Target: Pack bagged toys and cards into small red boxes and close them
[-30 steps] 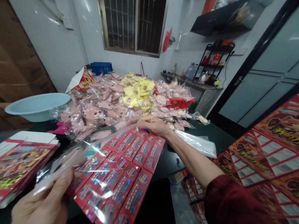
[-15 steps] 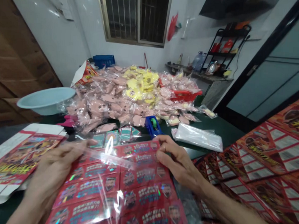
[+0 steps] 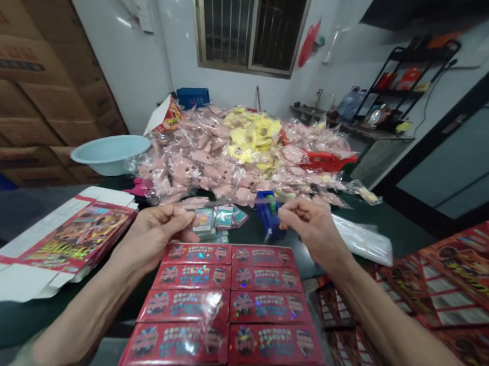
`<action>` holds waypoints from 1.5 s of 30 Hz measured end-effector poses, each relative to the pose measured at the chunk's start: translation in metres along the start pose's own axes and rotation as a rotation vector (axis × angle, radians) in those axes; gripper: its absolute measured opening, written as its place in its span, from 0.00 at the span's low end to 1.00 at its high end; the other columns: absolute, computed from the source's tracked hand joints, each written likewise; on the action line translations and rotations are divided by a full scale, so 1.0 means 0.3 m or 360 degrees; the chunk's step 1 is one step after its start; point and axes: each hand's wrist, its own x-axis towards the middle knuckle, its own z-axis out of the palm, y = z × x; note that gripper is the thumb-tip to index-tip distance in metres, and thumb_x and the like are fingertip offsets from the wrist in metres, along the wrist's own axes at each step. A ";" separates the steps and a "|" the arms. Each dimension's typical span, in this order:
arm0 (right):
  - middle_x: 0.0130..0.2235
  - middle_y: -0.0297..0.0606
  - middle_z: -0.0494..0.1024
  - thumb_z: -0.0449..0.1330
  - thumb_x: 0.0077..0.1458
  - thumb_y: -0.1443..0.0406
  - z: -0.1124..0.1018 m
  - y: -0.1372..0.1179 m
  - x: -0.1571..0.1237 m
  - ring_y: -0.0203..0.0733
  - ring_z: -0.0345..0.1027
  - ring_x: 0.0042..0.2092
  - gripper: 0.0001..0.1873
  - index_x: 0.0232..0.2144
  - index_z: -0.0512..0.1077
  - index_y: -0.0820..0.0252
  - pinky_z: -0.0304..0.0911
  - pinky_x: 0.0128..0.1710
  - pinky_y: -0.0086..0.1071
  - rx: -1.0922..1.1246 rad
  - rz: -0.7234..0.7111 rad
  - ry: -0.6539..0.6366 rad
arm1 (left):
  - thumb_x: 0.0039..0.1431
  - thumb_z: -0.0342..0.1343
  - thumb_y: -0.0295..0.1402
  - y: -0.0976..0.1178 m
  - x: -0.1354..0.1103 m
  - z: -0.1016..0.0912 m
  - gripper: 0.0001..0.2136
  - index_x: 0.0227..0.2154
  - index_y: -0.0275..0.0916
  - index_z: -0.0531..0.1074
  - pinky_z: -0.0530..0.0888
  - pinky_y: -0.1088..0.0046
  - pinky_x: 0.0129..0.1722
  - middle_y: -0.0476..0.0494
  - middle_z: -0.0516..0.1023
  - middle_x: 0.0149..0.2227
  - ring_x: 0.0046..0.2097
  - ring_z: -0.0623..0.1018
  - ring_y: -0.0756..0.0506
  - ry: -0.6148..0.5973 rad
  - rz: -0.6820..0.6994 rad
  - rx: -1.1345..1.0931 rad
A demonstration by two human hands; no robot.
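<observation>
While both bare hands hover above a grid of glossy red printed card boxes (image 3: 184, 305), the left hand (image 3: 155, 235) and the right hand (image 3: 311, 225) each pinch, between thumb and curled fingers, one end of a thin clear strip (image 3: 235, 200) stretched just beyond the grid. Also beyond the grid sit a blue plastic tape dispenser (image 3: 269, 217) and a small pile of teal cards (image 3: 212, 222), with a heap of pink plastic-bagged plush shapes (image 3: 213, 159) farther off.
</observation>
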 end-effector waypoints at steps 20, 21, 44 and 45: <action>0.20 0.34 0.69 0.61 0.47 0.48 0.280 -0.192 0.285 0.32 0.59 0.23 0.22 0.19 0.70 0.61 0.55 0.22 0.29 -0.0209 -0.0042 -0.1342 | 0.45 0.63 0.33 0.004 0.006 0.019 0.08 0.27 0.35 0.70 0.69 0.80 0.18 0.51 0.76 0.20 0.17 0.73 0.54 -0.0106 0.0438 -0.0047; 0.20 0.35 0.70 0.62 0.45 0.48 0.285 -0.185 0.299 0.32 0.59 0.22 0.22 0.19 0.71 0.62 0.55 0.21 0.29 -0.0160 0.0045 -0.1440 | 0.45 0.63 0.32 0.009 0.006 0.020 0.08 0.27 0.35 0.70 0.69 0.80 0.18 0.51 0.75 0.20 0.16 0.72 0.54 -0.0084 0.0459 -0.0032; 0.20 0.29 0.65 0.57 0.53 0.69 0.357 -0.173 0.160 0.30 0.55 0.22 0.06 0.25 0.71 0.59 0.54 0.23 0.28 -0.0295 -0.1172 -0.0155 | 0.52 0.59 0.35 0.076 -0.064 -0.085 0.10 0.21 0.36 0.68 0.60 0.84 0.17 0.54 0.69 0.16 0.17 0.66 0.58 0.0264 0.0757 -0.0183; 0.22 0.31 0.67 0.56 0.55 0.69 0.356 -0.173 0.153 0.31 0.58 0.24 0.07 0.25 0.71 0.59 0.55 0.24 0.28 -0.0396 -0.1318 -0.0084 | 0.52 0.59 0.37 0.082 -0.086 -0.083 0.12 0.20 0.35 0.68 0.59 0.83 0.15 0.53 0.69 0.16 0.16 0.65 0.58 0.0175 0.0660 -0.0192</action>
